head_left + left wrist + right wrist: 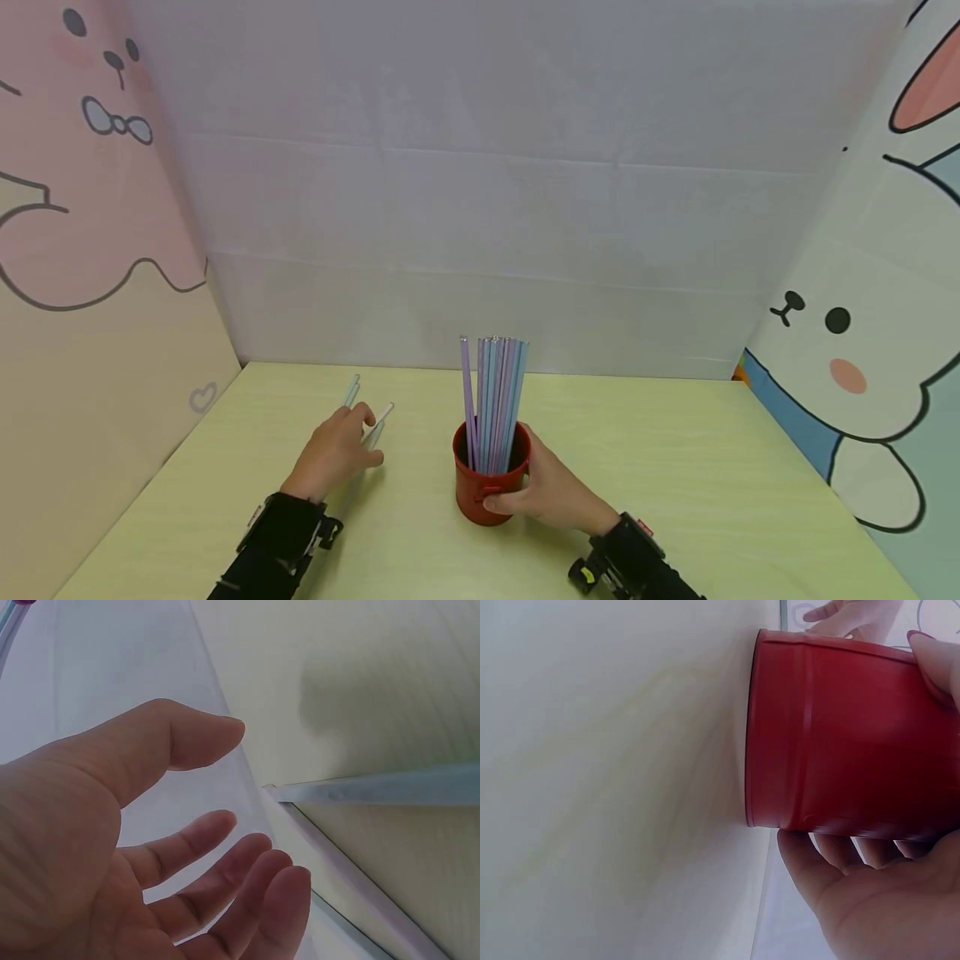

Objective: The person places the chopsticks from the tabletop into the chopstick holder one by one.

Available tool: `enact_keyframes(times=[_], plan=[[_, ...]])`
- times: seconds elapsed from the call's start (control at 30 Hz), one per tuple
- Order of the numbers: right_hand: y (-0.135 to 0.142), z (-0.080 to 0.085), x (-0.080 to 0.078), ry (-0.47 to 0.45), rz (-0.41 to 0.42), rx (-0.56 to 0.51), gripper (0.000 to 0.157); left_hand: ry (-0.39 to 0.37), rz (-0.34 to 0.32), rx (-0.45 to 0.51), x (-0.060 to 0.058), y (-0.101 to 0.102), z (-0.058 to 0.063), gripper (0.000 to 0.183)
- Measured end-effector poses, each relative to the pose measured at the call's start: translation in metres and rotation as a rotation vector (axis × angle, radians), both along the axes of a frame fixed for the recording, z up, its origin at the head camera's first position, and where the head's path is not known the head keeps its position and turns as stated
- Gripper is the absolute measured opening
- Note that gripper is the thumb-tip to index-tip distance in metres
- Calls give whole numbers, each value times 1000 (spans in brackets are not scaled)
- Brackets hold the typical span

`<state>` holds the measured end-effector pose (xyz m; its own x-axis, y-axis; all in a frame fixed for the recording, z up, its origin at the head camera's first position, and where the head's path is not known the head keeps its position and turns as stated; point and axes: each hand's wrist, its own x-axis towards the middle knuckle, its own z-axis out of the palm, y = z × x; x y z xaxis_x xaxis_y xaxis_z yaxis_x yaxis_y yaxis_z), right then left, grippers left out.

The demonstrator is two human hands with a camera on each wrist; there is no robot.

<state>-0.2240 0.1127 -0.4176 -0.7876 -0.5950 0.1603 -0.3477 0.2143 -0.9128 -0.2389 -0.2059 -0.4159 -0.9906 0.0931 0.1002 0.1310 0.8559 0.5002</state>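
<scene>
My right hand (551, 483) grips a red cup (472, 500) with a small handle, which stands upright on the table. The thumb lies across its front near the handle, and the other fingers go round the far side. Several purple and light-blue straw-like sticks (497, 400) stand in the cup, rising well above its rim. To the left, my left hand (337, 450) hovers over a few pale sticks (375, 787) lying on the table. Its thumb and fingers are loosely bent and apart, with a gap between them in the left wrist view. Part of those sticks is hidden under the hand.
The pale yellow-green table (637, 433) meets a white creased backdrop (487, 208) at its far edge. Cartoon-printed panels stand at the left (97, 358) and right (817, 392). Black wrist camera mounts sit on both forearms.
</scene>
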Motion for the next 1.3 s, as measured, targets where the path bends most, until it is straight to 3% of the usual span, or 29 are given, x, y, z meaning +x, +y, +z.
enact_keyframes(times=[0.33,0.93,1.17,1.3], plan=[[-1,2,1,-14,-1,14,85,-25,6,-81,3,-2,-8,38],[0,2,1,-8,11,-5,83,9,19,-42,5,6,-12,19],[-1,3,2,-10,14,-7,83,-8,17,47,3,9,-4,18],[-1,3,1,-3,12,0,84,49,-2,94,0,12,7,19]])
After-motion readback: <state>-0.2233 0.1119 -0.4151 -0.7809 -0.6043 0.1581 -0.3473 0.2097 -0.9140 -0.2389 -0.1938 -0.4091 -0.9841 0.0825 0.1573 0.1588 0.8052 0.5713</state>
